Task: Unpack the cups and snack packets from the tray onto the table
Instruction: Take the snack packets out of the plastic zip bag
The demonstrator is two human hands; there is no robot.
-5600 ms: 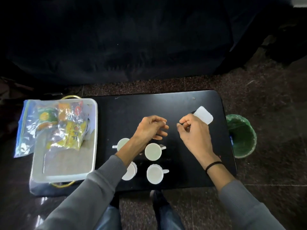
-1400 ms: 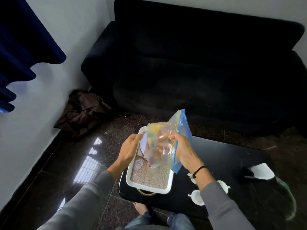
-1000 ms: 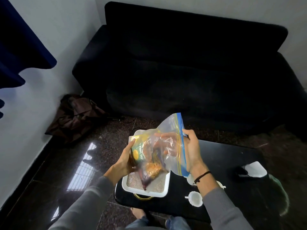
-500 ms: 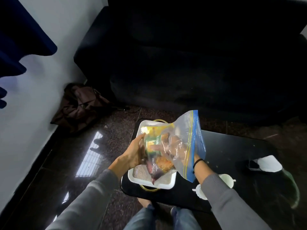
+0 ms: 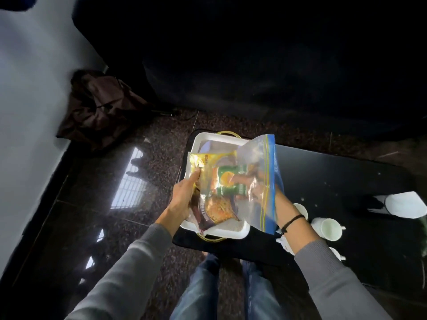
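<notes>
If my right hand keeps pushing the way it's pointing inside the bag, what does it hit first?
Probably the green packet: the right hand is inside the bag, fingers pointing left at it. Depth through the plastic is unclear.

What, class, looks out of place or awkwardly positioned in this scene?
The white tray sits at the black table's left end, its gold handle poking past the near edge. On the floor, a crumpled brown bag slumps against the wall.
</notes>
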